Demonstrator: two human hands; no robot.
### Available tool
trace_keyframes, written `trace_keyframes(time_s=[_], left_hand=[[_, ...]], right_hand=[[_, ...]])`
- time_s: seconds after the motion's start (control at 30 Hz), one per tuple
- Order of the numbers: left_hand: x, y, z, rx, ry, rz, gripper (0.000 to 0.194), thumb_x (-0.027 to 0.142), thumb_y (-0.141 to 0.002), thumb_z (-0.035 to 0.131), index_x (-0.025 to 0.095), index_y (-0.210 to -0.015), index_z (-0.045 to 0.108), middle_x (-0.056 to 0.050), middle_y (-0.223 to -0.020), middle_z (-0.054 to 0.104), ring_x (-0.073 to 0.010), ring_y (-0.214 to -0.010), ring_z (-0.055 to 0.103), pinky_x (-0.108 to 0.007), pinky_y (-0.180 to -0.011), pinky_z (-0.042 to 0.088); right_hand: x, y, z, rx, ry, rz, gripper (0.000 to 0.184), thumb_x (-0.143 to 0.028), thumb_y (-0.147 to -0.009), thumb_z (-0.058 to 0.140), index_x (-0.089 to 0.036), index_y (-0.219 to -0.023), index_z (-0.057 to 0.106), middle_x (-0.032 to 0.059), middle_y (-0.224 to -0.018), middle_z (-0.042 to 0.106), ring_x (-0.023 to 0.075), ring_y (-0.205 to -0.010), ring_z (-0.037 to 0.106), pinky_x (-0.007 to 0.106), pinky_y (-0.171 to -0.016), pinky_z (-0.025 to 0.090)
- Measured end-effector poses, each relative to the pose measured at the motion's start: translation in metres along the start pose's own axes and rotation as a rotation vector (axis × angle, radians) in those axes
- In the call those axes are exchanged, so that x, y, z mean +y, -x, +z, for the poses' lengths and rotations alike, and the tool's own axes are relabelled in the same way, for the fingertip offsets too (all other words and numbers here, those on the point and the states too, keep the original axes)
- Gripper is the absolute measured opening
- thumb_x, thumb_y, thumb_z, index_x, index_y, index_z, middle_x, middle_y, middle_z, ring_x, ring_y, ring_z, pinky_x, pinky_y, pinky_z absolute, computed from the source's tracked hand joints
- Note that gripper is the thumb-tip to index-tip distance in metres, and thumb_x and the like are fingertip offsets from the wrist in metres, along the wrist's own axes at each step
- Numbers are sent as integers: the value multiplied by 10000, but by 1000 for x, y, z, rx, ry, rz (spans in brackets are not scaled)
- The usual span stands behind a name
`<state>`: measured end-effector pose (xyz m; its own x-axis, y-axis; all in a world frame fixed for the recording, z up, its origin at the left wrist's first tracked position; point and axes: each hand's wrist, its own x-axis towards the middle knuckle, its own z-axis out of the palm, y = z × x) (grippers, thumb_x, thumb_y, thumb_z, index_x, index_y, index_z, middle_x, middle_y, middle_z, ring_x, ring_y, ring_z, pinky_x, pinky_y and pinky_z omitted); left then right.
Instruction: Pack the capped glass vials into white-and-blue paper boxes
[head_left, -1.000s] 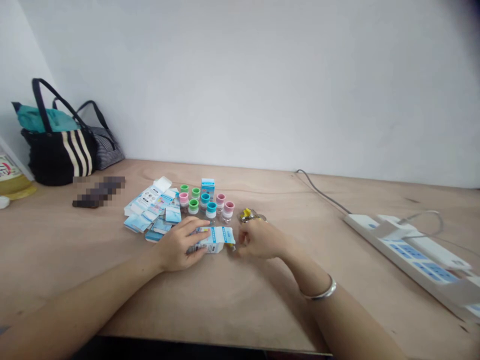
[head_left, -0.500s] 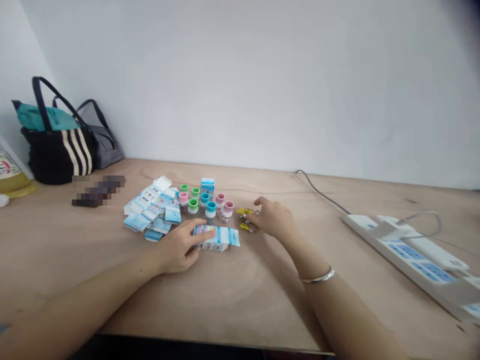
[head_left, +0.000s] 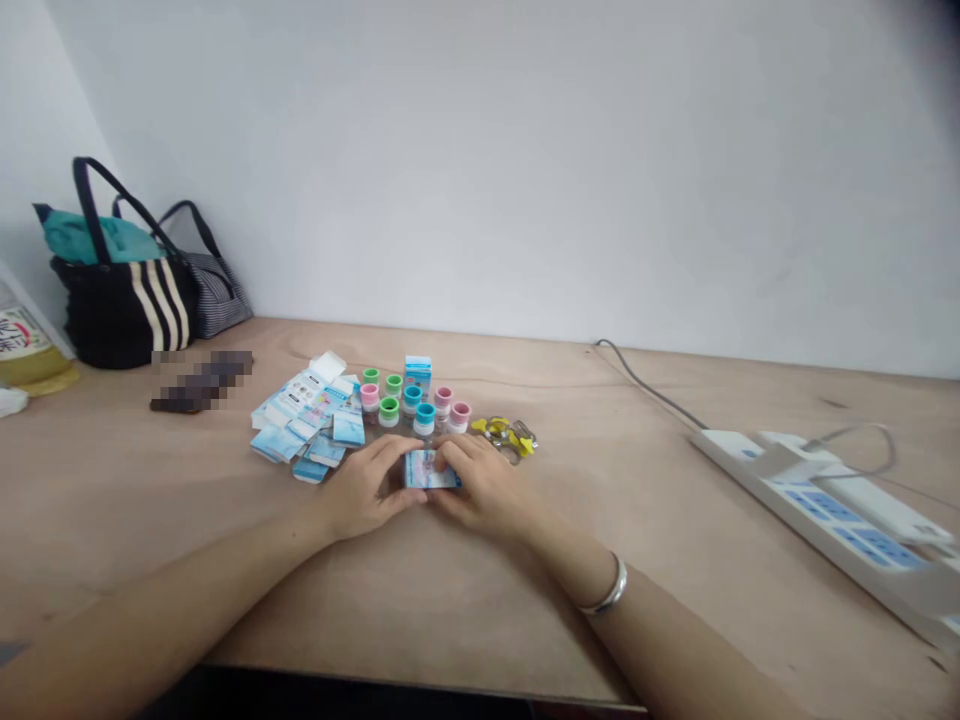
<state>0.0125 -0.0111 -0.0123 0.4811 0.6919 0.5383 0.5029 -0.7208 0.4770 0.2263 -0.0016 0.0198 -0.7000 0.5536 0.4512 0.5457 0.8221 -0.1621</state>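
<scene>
From my view, the bottles (head_left: 424, 420) stand mid-counter (head_left: 420, 590), with the flattened cartons (head_left: 307, 405) to their left, the metal pieces (head_left: 506, 437) right and the power strip (head_left: 817, 520) far right.

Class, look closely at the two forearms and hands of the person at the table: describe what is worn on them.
The left hand is bare, with no glove, and its forearm has no sleeve, band or watch in view. The right hand is ungloved too; around that wrist sits a shiny, silver-coloured bangle, smooth and narrow.
</scene>
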Motion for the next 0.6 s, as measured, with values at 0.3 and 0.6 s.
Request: trace_keyframes(time_s=[0.3,0.6], left_hand=[[-1,-2,8,50,219,-206,289,174,-862,454,207,-1120,582,-50,-1051,650,-178,-963,614,-321,-834,518],[5,4,-5,27,-112,93,449,176,-858,473,194,-1306,451,-95,-1320,511,-215,-1229,476,-384,-1049,402]], right_hand=[[3,4,-9,-17,-70,12,263,-398,-781,629,-197,-824,464,71,-868,610,194,-781,554,290,-673,400],[0,7,-5,33,38,42,404,-382,-776,628,-169,-1096,505,123,-1054,616,247,-933,565,353,-786,419]])
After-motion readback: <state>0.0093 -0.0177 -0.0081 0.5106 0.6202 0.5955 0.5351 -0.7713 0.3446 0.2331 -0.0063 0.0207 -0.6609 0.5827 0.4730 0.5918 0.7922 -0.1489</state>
